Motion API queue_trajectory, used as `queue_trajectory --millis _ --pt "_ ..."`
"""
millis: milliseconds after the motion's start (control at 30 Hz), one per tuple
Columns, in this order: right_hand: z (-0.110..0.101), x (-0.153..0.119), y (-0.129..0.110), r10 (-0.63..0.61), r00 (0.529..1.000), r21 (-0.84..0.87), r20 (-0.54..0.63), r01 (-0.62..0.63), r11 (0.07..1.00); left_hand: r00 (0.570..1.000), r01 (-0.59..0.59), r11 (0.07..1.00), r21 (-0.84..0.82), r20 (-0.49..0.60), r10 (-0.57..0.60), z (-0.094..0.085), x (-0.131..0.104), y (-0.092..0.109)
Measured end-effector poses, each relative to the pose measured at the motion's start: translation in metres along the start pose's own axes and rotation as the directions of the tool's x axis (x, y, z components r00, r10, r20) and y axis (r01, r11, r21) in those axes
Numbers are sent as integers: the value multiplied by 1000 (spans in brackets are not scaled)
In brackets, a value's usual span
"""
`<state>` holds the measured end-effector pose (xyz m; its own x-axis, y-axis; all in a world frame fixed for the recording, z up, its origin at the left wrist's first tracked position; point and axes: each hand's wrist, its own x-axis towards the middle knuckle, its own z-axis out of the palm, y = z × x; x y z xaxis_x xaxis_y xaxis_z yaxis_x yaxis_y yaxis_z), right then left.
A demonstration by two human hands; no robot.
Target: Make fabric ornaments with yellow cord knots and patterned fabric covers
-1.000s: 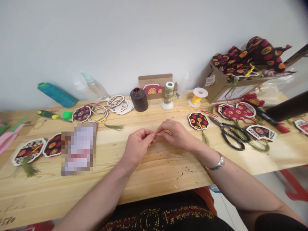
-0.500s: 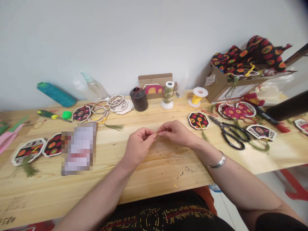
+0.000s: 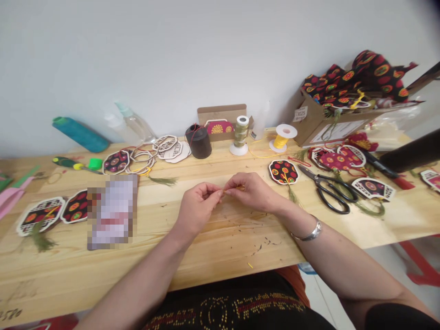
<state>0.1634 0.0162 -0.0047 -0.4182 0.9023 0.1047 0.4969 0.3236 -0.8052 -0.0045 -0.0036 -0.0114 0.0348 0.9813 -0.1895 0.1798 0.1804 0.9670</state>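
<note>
Head view: in from a pale wooden bench's (image 3: 151,256) front edge, left hand (image 3: 199,204) and right hand (image 3: 252,192), fingers (image 3: 216,196) pinching apparently thin yellow cord (image 3: 224,191), could lose it should either loosen.

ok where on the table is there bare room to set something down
Widest: front left, the table between the blurred item and left forearm. Smaller: the strip below the scissors, right of the bracelet. Crowded: the back edge, with its spools, and around the big box.

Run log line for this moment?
left hand: pinching | right hand: pinching | held: thin yellowish strand | beside right hand: tasseled pendant | beyond pendant: scissors
</note>
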Motion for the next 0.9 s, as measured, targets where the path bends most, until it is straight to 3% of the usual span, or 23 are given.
queue_trajectory --millis 400,600,900 --pt "-2 0 1 28 999 6 -24 -28 1000 1000 0 981 -195 12 3 0 1 -1" --pt "-1 0 0 21 999 2 -24 -21 1000 998 -28 1000 5 58 28 0 -1 -5" --pt "2 -2 1 -175 985 -130 -6 172 976 980 135 990 -41 151 -127 3 0 -5"
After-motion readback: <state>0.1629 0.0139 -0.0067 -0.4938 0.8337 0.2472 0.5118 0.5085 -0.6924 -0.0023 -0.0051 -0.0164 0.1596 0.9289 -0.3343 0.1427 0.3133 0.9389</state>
